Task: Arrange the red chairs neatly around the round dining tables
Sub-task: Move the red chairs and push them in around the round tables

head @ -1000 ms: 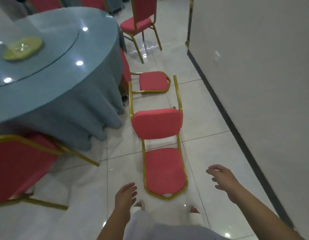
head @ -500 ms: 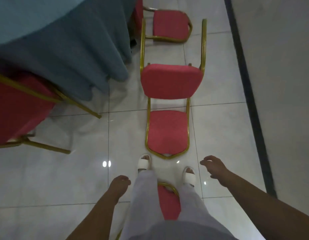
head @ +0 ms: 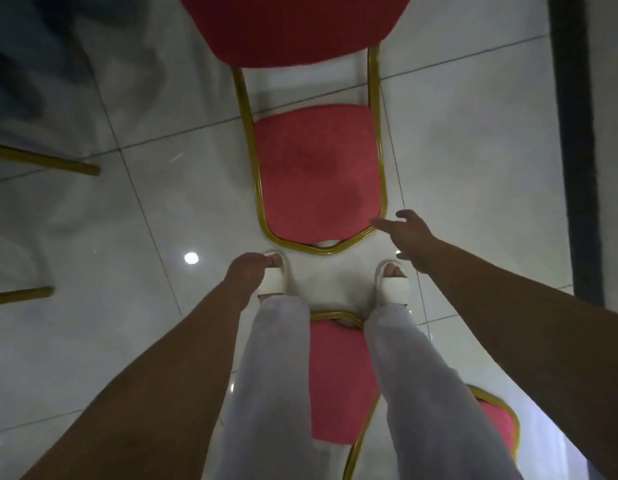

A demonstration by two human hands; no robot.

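A red chair with a gold frame lies tipped on its back on the floor, its padded backrest [head: 318, 174] flat on the tiles and its seat [head: 293, 26] standing up at the top of view. My right hand [head: 409, 237] hovers with fingers spread just beside the gold top rail of the backrest, apart from it or barely touching. My left hand [head: 245, 275] hangs lower left of the rail with fingers curled, holding nothing. Another fallen red chair [head: 338, 379] lies between and behind my legs.
Gold legs of a third chair [head: 48, 164] stick in from the left. The blue-grey tablecloth [head: 27, 64] hangs at the upper left. A dark baseboard [head: 574, 133] and the wall run down the right side. The floor is glossy white tile.
The view has tipped down and closed in on the fallen chair. Both hands have dropped toward the top rail of its backrest, the right one now at its corner.
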